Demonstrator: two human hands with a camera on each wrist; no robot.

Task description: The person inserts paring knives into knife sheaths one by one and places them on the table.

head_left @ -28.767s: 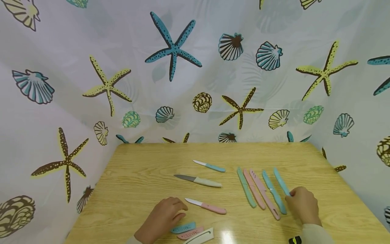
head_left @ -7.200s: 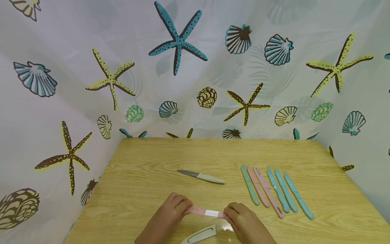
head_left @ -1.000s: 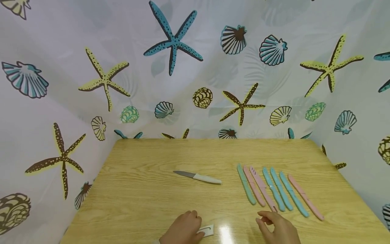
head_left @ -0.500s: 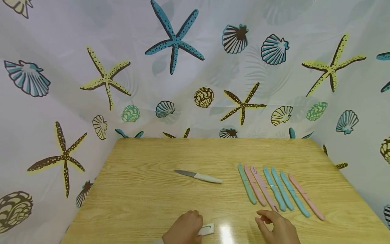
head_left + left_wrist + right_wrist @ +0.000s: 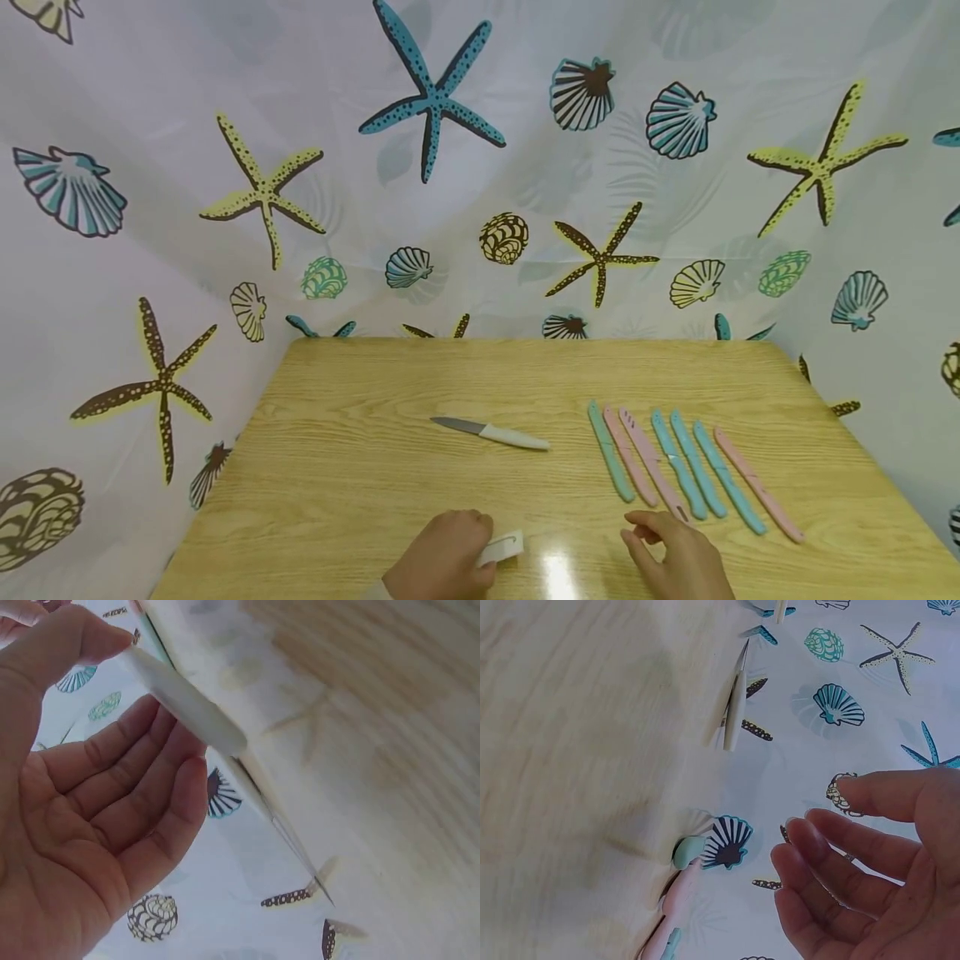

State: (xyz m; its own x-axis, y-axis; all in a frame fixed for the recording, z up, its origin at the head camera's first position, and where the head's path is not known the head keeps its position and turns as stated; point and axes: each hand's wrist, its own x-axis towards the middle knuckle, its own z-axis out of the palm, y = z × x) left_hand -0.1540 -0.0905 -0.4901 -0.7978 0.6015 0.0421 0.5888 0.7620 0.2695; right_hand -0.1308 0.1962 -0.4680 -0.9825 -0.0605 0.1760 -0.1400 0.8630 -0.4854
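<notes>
My left hand pinches a white knife sheath near the table's front edge. In the left wrist view, the sheath sits between thumb and index finger, the other fingers loosely bent. Beyond it lies a bare knife with a grey blade and white handle, blade pointing left. That knife also appears in the right wrist view. My right hand hovers below the row of knives, fingers relaxed and slightly bent, with thumb and index finger apart. Nothing is in it.
On the right lies a slanted row of sheathed knives: a green knife, a pink knife, a longer pink knife, several blue ones including a blue knife, and a pink knife at the end. A patterned curtain surrounds the wooden table.
Since the oldest frame, the blue and pink bare knives have been sheathed and joined the row. Within the last second, my left hand has taken up the white sheath; the right has barely moved.
</notes>
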